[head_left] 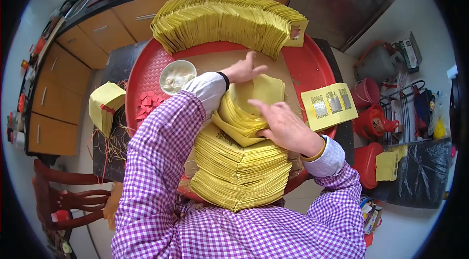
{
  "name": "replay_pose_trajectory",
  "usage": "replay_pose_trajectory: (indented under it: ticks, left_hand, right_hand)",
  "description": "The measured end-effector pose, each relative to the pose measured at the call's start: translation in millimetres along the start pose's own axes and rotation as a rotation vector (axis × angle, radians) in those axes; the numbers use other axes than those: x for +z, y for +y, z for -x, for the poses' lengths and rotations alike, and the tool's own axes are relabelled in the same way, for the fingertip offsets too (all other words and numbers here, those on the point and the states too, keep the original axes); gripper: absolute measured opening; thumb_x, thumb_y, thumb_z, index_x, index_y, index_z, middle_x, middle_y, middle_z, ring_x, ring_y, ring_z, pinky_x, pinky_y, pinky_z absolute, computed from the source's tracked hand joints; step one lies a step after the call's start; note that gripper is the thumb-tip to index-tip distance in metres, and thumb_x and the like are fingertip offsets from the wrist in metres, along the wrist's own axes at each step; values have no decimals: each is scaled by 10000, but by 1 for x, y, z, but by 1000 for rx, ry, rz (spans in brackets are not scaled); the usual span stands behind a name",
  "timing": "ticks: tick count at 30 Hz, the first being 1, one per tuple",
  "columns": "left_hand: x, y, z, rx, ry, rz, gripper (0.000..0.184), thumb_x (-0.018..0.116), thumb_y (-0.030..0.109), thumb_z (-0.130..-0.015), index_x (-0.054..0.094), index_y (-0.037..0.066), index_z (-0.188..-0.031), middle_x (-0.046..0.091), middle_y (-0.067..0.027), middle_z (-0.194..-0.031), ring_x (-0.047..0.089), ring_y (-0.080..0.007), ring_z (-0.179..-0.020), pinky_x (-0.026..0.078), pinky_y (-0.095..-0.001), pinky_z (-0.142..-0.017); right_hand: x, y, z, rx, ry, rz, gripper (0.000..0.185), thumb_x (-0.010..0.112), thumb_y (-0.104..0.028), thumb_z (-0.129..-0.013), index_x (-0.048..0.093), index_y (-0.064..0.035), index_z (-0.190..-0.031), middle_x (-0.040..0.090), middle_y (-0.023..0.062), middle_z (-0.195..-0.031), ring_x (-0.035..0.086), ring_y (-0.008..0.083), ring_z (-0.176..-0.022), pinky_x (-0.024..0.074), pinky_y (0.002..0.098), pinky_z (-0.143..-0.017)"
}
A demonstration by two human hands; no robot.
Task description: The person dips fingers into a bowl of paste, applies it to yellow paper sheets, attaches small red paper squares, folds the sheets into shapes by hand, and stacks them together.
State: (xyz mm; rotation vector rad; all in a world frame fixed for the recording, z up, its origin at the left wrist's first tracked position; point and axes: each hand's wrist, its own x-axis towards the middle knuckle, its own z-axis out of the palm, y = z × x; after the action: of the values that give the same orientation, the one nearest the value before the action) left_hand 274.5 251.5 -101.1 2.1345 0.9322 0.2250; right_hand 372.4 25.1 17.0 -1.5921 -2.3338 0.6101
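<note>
Over the red tray (317, 71), two hands working a floppy wad of yellow paper.

Wad (233, 121) is curled up on top of the folded pile (239, 173), right by the person's front. Hands are apart: left hand (240, 70) has its fingers spread at the far side of the curl, right hand (289, 128) has thumb and fingers at its near right edge. Can't tell from here if that one's pinching or just pressing. Looks to me like the bending and shaping step, and the next move calls for a light touch and lined-up edges, since loose layers like that could easily splay.
</note>
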Motion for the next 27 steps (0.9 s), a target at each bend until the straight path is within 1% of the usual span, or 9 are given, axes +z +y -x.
replay_pose_trajectory:
  ticks: [1,5,6,10,11,15,21,25,27]
  left_hand:
    - [-2,7,3,6,-2,0,763,597,449,-952,237,10,-1462,638,-266,-1128,662,-323,-1007,547,-388,-762]
    - [-18,41,36,69,-115,-99,811,605,507,-926,260,3,-1460,649,-227,-1136,643,-335,-1037,480,-433,-907]
    - [-25,45,44,67,-114,-98,811,605,507,-926,260,3,-1460,649,-227,-1136,643,-335,-1037,480,-433,-907]
    - [-59,55,75,160,-278,66,775,657,481,-897,327,24,-1429,663,-176,-1135,634,-334,-1035,371,-465,-1008]
    - [-61,59,80,156,-280,66,775,657,481,-897,327,24,-1429,663,-176,-1135,634,-334,-1035,371,-465,-1008]
    - [-70,69,99,238,-266,-235,740,738,332,-862,337,129,-1451,654,-153,-1118,610,-324,-1071,347,-483,-1020]
    - [-60,74,113,293,-222,-118,725,745,225,-840,353,139,-1444,668,-146,-1064,619,-314,-1029,311,-454,-1040]
    - [-53,63,113,354,-89,-165,685,721,117,-838,375,134,-1429,666,-146,-1043,623,-283,-975,410,-450,-946]
    - [-66,66,110,316,-51,-165,653,685,39,-837,394,133,-1414,672,-137,-1028,638,-241,-872,505,-386,-756]
  right_hand:
    - [-1,0,0,4,3,2,497,747,-100,-755,513,-69,-1193,644,109,-1009,623,251,-971,409,413,-994]
    - [0,3,-5,-148,-120,-51,312,723,-79,-764,554,-43,-1024,657,105,-827,643,279,-777,451,399,-891]
    - [-1,4,-7,-149,-122,-52,312,723,-79,-764,554,-43,-1024,657,105,-827,643,279,-777,451,399,-891]
    - [-6,11,-10,-95,-130,-93,193,686,-66,-784,570,-12,-929,663,127,-808,636,296,-728,489,373,-784]
    - [-5,11,-10,-96,-131,-97,193,686,-66,-784,570,-12,-929,663,127,-808,636,296,-728,489,373,-784]
    - [-5,9,-15,-170,-229,-7,142,640,-85,-824,582,-1,-923,687,137,-871,638,329,-746,499,370,-699]
    - [-22,1,-13,9,-346,-95,139,598,-112,-866,606,2,-946,691,146,-896,644,340,-779,502,383,-687]
    - [-26,-6,-11,132,-284,-156,171,555,-114,-882,624,2,-986,696,196,-919,656,378,-797,502,436,-713]
    - [-22,5,-14,123,-249,-160,180,551,-120,-890,626,2,-1000,696,193,-930,656,370,-804,502,431,-719]
